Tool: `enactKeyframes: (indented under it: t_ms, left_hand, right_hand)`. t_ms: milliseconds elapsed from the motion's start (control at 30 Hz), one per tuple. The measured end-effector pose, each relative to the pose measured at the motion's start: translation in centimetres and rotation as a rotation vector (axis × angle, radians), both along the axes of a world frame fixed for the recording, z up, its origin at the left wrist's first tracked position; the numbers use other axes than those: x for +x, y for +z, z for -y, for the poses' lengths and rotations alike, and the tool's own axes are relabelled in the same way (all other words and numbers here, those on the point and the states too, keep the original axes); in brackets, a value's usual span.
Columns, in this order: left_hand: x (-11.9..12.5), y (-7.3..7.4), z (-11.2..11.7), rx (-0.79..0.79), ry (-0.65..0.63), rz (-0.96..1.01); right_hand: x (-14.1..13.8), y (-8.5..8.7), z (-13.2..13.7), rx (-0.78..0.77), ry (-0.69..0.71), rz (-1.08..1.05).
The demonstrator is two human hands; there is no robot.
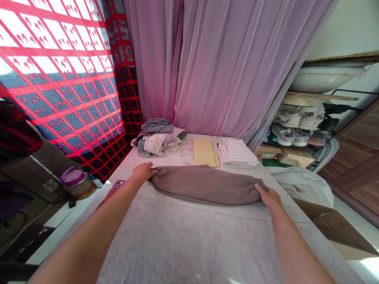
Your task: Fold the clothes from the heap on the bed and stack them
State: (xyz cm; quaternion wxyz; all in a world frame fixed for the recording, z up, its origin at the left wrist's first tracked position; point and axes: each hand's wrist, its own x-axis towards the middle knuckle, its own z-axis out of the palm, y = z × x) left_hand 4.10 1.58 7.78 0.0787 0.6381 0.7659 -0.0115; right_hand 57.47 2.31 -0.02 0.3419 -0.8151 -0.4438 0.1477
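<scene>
A pair of brown-grey sweatpants, folded lengthwise, stretches across the middle of the table. My left hand pinches its left end. At the other end, my right hand grips the gathered edge between thumb and fingers. Just behind the garment lie a folded yellow cloth and a stack of folded striped fabric. A loose heap of clothes in grey and pink rests at the far left of the table.
The table has a pale floral cover. A phone lies by its left edge. To the left stands a jar with a purple lid. On the right are a shoe rack and an open cardboard box. Purple curtains hang behind.
</scene>
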Motion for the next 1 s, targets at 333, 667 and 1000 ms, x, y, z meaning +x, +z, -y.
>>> enactKeyframes:
  t_ms: [333,667,1000]
  left_hand:
    - [0.3,-2.8,4.4,0.414,-0.330,0.041]
    - [0.6,-4.1,6.1,0.281,-0.370,0.123]
    - [0.1,-4.0,6.4,0.296,-0.379,0.109]
  right_hand:
    - [-11.7,2.7,5.0,0.366,0.674,0.376]
    - [-16.7,-1.8,6.2,0.304,0.856,0.358]
    - [-16.8,-1.2,7.2,0.355,0.864,0.365]
